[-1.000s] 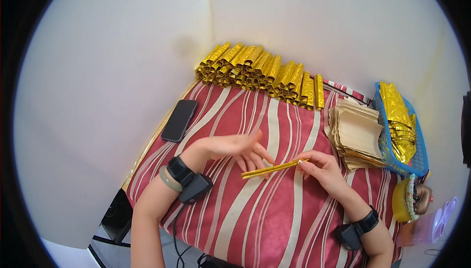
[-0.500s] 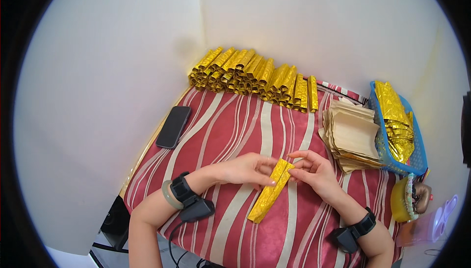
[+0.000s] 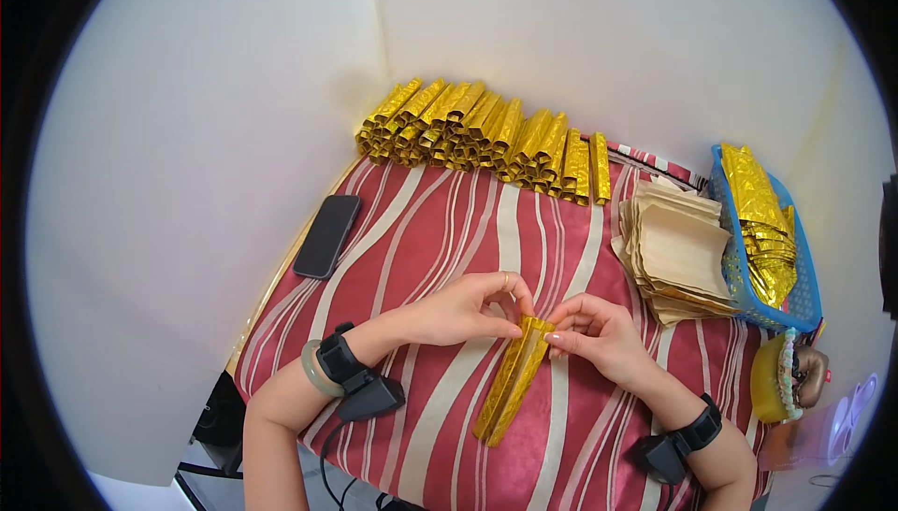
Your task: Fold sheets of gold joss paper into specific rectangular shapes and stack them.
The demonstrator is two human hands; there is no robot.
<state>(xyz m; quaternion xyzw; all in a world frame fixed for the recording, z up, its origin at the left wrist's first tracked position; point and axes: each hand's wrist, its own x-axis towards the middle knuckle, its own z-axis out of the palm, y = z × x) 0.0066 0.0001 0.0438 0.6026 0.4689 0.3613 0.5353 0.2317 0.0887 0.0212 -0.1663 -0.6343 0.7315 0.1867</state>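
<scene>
A long piece of folded gold foil paper [image 3: 510, 394] slants over the cloth in front of me, its lower end toward me. A groove runs along its length, with a paler strip showing near the upper end. My left hand [image 3: 472, 310] pinches the upper left corner between thumb and fingers. On the other side of that end, my right hand [image 3: 599, 338] grips the upper right edge with thumb and fingertips. Beyond my hands, many finished-looking gold foil tubes [image 3: 486, 123] lie stacked in a row against the wall, open ends facing me.
A striped red and white cloth [image 3: 449, 230] covers the work surface. A black phone [image 3: 327, 237] lies at left. On the right are a stack of tan paper sheets [image 3: 683, 240], a blue basket [image 3: 812, 296] holding gold foil, a yellow cup [image 3: 772, 385] and purple-handled scissors [image 3: 847, 422].
Both hands now meet at the upper end of the gold paper. The left has shifted up from its side, and the paper has turned steeper, with its groove more exposed.
</scene>
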